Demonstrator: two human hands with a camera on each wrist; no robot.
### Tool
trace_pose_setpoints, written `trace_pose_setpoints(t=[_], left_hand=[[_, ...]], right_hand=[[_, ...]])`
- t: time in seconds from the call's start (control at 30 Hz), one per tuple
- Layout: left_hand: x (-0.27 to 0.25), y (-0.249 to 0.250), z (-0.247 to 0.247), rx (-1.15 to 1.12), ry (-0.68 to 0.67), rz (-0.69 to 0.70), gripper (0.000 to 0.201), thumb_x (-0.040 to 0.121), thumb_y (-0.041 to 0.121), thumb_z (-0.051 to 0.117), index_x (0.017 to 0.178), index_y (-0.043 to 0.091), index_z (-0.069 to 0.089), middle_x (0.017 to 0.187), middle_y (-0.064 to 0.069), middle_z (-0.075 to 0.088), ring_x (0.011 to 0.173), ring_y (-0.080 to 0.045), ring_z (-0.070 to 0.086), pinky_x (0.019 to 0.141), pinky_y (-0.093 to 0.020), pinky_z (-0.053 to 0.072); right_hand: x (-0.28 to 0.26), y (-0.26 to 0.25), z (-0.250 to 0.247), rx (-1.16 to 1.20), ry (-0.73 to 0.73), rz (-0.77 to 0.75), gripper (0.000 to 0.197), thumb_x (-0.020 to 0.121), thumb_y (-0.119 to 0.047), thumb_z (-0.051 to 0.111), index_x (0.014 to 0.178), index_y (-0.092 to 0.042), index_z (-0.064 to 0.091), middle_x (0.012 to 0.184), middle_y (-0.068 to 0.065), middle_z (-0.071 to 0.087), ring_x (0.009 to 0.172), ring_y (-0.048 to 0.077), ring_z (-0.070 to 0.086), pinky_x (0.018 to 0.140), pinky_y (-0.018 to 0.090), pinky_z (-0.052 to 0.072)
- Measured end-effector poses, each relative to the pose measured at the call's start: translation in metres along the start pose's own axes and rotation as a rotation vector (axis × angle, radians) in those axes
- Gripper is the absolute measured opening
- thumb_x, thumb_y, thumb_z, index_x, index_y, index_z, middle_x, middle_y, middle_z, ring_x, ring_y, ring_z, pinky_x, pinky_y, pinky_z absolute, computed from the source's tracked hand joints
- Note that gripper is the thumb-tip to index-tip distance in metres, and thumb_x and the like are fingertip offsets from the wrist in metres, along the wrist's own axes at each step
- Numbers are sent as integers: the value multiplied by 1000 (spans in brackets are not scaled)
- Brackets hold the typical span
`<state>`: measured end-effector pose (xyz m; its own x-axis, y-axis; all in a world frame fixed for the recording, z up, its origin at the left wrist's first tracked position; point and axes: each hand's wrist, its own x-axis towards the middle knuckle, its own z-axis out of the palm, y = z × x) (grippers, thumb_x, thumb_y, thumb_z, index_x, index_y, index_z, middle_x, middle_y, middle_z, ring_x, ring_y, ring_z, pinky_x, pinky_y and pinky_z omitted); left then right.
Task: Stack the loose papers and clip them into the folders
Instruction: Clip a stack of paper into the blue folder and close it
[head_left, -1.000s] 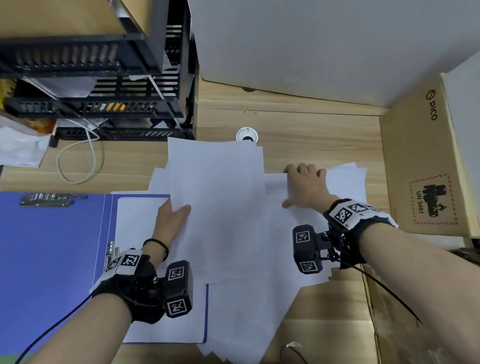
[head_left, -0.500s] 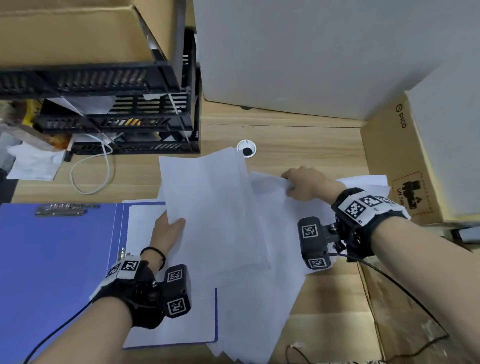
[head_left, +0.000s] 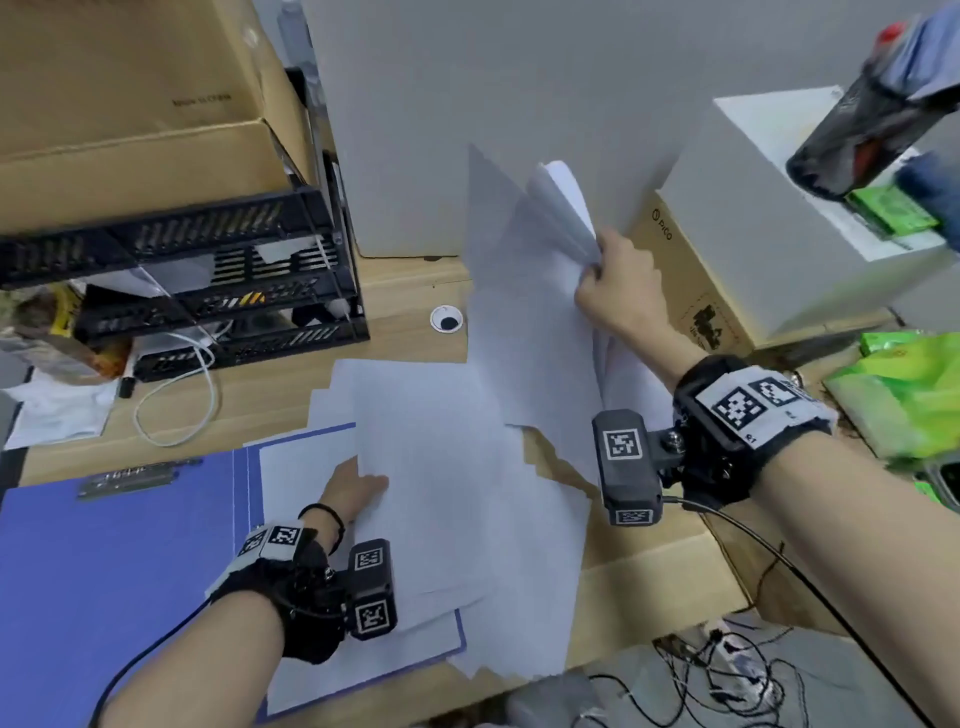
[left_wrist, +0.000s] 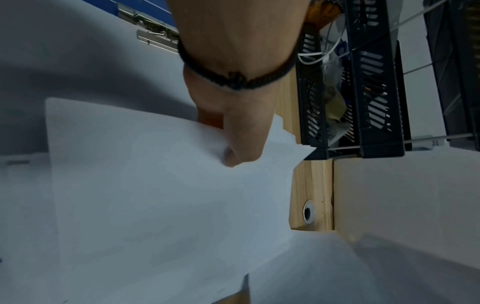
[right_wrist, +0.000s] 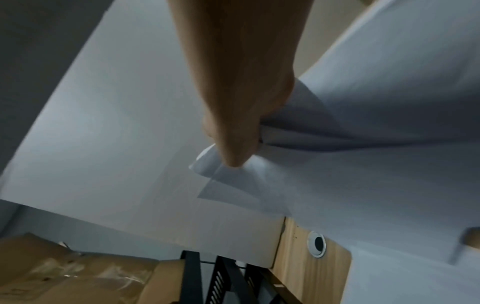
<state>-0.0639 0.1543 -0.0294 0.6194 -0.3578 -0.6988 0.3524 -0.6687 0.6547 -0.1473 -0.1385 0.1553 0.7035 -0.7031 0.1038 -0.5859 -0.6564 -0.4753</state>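
Observation:
An open blue folder (head_left: 104, 571) lies at the left of the wooden desk, its metal clip (head_left: 130, 475) near the far edge and white sheets on its right half. My left hand (head_left: 358, 491) pinches the left edge of a stack of loose white papers (head_left: 457, 493), thumb on top (left_wrist: 241, 150). My right hand (head_left: 613, 280) grips a bunch of white sheets (head_left: 524, 291) by their far edge and holds them raised and tilted above the desk; in the right wrist view the sheets (right_wrist: 363, 164) crumple under the thumb.
Black stacked trays (head_left: 208, 291) with a cardboard box on top stand at the back left, with a white cable (head_left: 176, 395) in front. A brown box (head_left: 691, 291) and white box (head_left: 779, 218) stand on the right. A cable hole (head_left: 447, 318) lies at the back. Green packets (head_left: 904, 395) sit far right.
My right hand has closed on a bunch of sheets and lifted them up off the desk toward the back. The left hand has kept its hold on the stack's left edge.

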Motion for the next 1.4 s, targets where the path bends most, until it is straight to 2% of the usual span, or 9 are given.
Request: trace_pose_setpoints(t=[0.23, 0.37, 0.6, 0.7, 0.83, 0.97, 1.03, 1.23, 1.4], left_hand=[[-26, 5, 2, 69, -65, 59, 31, 88, -1, 50, 116, 12, 55, 110, -11, 62, 99, -32, 60, 88, -41, 50], [-32, 0, -4, 69, -45, 65, 33, 87, 0, 52, 117, 13, 54, 111, -12, 61, 104, -34, 60, 91, -43, 50], [-32, -19, -13, -139, 9, 11, 25, 87, 24, 59, 110, 15, 60, 119, -11, 65, 106, -32, 61, 99, -49, 47], [-28, -25, -15, -351, 64, -84, 31, 95, 35, 45, 111, 14, 63, 114, -15, 67, 100, -32, 63, 97, -48, 47], [-36, -23, -11, -494, 35, -82, 46, 93, 60, 38, 125, 31, 53, 121, 10, 61, 111, -15, 56, 104, -37, 37], [-28, -27, -8, -227, 143, -8, 43, 92, 16, 61, 132, 15, 47, 129, 0, 56, 113, -21, 55, 95, -33, 42], [-22, -29, -6, -110, 188, -3, 45, 91, 5, 57, 134, 10, 46, 126, -3, 55, 115, -23, 54, 97, -33, 41], [-15, -29, -9, -87, 270, -118, 37, 90, -5, 48, 127, 1, 50, 112, -6, 55, 100, -22, 51, 88, -28, 38], [-18, -42, -25, -186, 274, -246, 47, 86, -2, 61, 130, -5, 43, 122, -9, 50, 100, -24, 48, 97, -39, 40]], right_hand=[[-35, -5, -21, 623, 208, 201, 22, 85, -7, 46, 102, -17, 54, 85, -9, 57, 83, 16, 57, 72, 29, 46], [-60, 17, 6, 826, 216, 377, 37, 89, -2, 47, 125, -9, 50, 112, 4, 59, 105, 24, 58, 85, 33, 50], [-129, 87, 101, 867, -189, 770, 41, 87, -5, 62, 127, -5, 53, 120, 15, 66, 95, 29, 66, 76, 35, 54], [-148, 102, 117, 747, -388, 791, 31, 88, -3, 62, 118, -7, 55, 102, 11, 69, 79, 24, 67, 60, 27, 54], [-159, 119, 131, 689, -555, 820, 41, 87, -5, 66, 126, -1, 54, 97, 11, 69, 79, 26, 68, 62, 31, 53], [-155, 126, 141, 694, -632, 818, 39, 94, -22, 59, 127, -3, 53, 106, 11, 70, 90, 30, 69, 71, 34, 55], [-150, 128, 142, 696, -620, 815, 36, 96, -21, 53, 126, -3, 53, 109, 14, 70, 90, 31, 69, 71, 34, 55], [-127, 132, 139, 655, -521, 782, 22, 94, -3, 47, 114, -7, 54, 88, 7, 63, 67, 16, 60, 37, 12, 42], [-107, 123, 151, 634, -631, 767, 24, 93, -1, 48, 113, -10, 58, 85, 4, 68, 67, 20, 65, 47, 21, 49]])
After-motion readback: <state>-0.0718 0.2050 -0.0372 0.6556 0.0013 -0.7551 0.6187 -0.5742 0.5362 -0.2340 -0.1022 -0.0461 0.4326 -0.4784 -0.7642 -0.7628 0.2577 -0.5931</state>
